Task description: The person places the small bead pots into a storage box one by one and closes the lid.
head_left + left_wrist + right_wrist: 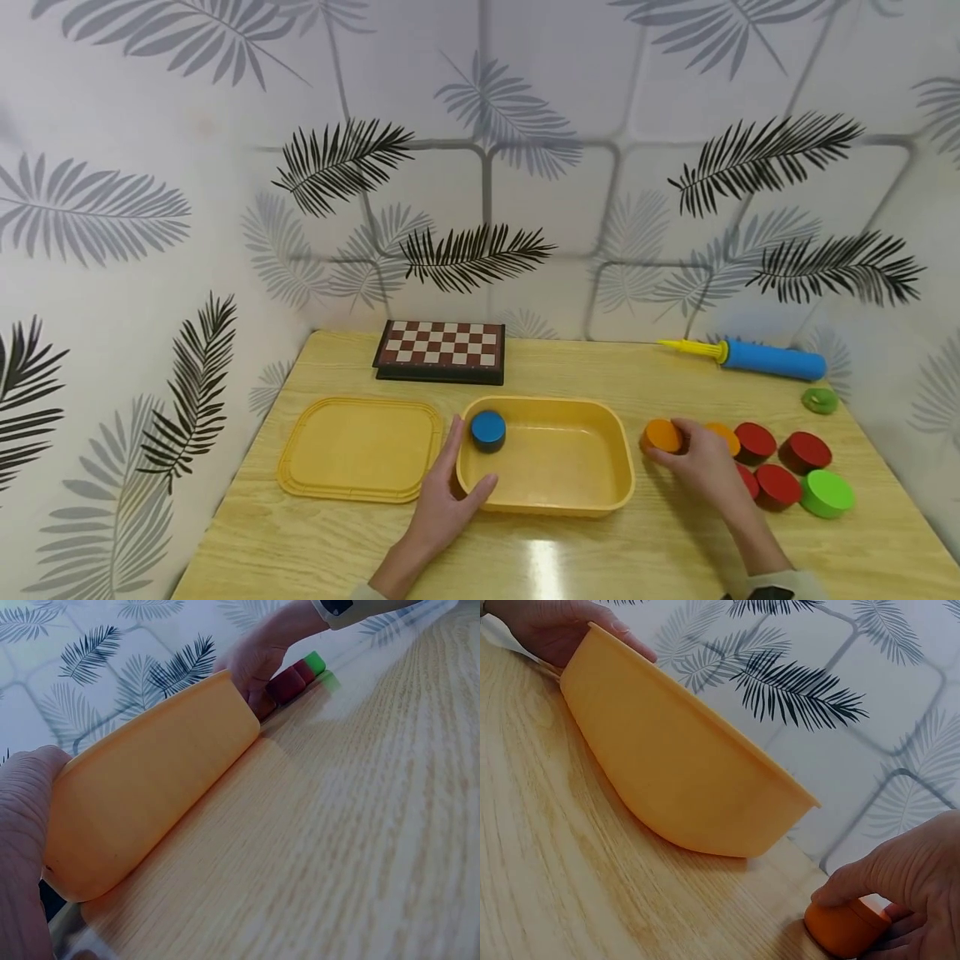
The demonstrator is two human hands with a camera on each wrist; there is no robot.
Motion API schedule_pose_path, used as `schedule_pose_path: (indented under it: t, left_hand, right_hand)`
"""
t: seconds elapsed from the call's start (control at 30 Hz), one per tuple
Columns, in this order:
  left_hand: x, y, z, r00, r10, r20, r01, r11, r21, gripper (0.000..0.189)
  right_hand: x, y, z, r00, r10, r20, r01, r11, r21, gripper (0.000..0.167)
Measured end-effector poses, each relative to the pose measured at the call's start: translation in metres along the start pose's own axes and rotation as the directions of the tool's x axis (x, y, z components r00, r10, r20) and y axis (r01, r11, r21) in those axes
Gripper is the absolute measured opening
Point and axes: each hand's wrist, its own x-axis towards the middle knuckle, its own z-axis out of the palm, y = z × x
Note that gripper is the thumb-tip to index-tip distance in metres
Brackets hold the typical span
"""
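A yellow rectangular plastic box [570, 450] stands without a lid on the wooden table. Inside it, at the left end, sits a blue round block [488, 431]. My left hand [447, 500] rests against the box's left end, fingers straight along the outside and thumb over the near rim. Right of the box, my right hand [705, 467] pinches an orange round block [662, 437] between thumb and fingers, at table level. The right wrist view shows the thumb on the orange block [844, 930]. Behind that hand lies another orange block [722, 437], partly hidden.
Several red blocks [778, 487] and a green block [827, 493] stand at the right. Left of the box lies a flat yellow lid [360, 450]. Toward the wall are a chessboard case [441, 346], a blue-and-yellow pump [776, 358] and a small green object [820, 401].
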Motion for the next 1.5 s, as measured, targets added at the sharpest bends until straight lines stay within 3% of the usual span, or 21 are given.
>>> schedule_pose_path:
  t: [0.43,0.9,1.5]
  left_hand:
    - [0.000,0.000,0.001,1.000,0.019,-0.009,-0.019,0.999,-0.026,0.092]
    - [0.000,-0.001,0.000,1.000,0.017,0.003,-0.017,1.000,-0.013,0.093]
    - [0.001,-0.001,0.000,1.000,-0.001,0.011,0.002,1.000,-0.004,0.094]
  right_hand:
    - [-0.002,-0.002,0.007,0.999,0.012,-0.040,-0.011,1.000,0.026,0.074]
    - [-0.003,-0.013,-0.009,0.998,0.064,-0.006,-0.063,0.995,0.072,0.082]
    - [-0.007,-0.052,-0.035,0.993,-0.054,-0.101,0.060,0.996,0.058,0.071]
